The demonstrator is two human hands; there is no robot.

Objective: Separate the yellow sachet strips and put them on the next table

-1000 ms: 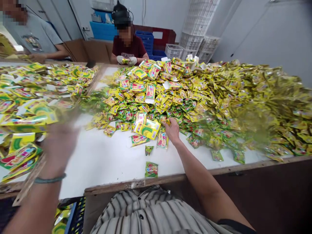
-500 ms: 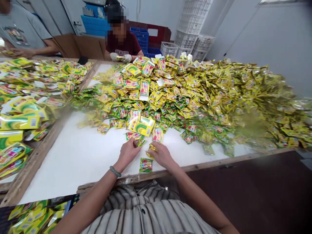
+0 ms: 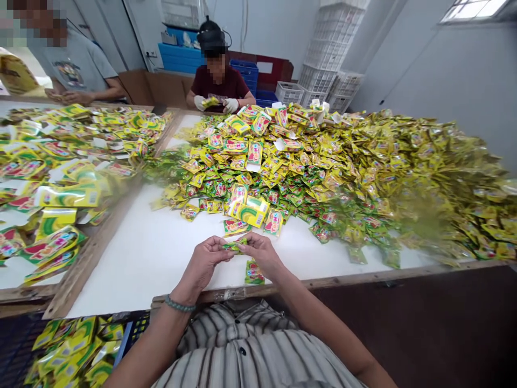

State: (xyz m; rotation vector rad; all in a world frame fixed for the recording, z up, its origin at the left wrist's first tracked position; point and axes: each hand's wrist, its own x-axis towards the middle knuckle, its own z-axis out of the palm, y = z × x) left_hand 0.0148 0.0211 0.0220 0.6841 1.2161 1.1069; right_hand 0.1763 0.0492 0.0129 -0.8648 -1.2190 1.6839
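Observation:
Between my left hand [image 3: 207, 260] and my right hand [image 3: 262, 254] is a small green-and-yellow candy packet [image 3: 234, 246], pinched at both ends by thumbs and fingers just over the white table. Below it, near the wooden edge, lies another green packet [image 3: 254, 273] with a red fruit picture. Beyond my fingers rest a flat packet or box [image 3: 235, 226] with a red fruit print, an upright-lying small carton [image 3: 273, 221], and a yellow carton [image 3: 251, 211] with a barcode at the foot of the pile.
A large heap of yellow and green packets [image 3: 343, 167] spreads across the table [image 3: 133, 248]. Left of a wooden divider [image 3: 100, 237] lie many cartons [image 3: 68, 196]. A crate of filled cartons [image 3: 81, 345] stands at lower left. Two people work opposite, one in white gloves [image 3: 231, 105].
My hands have come together on a green packet; before, they were apart, the right one at a yellow packet by the carton. The view has shifted, so the scene sits further right and lower.

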